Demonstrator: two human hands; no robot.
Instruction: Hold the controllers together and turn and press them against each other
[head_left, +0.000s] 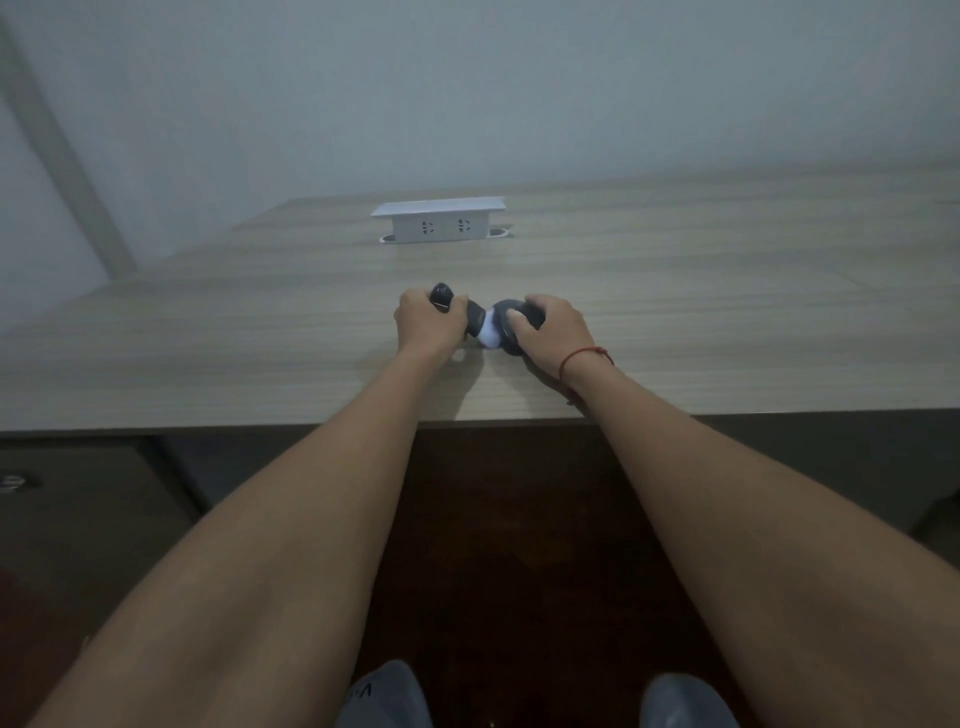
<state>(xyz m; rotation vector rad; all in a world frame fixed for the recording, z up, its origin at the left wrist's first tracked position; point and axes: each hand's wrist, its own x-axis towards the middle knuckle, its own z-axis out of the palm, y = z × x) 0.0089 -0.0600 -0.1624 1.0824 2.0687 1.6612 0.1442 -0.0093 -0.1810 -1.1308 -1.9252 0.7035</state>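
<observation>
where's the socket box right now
In the head view the white socket box stands raised out of the table near its far edge, centre frame, beyond both hands and apart from them.

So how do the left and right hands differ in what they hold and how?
The left hand curls round the dark handle of the device, its end poking out above the fingers; the right hand grips the rounded dark head. The right wrist wears a red string; the left wrist is bare. Both rest low over the wooden desk.
</observation>
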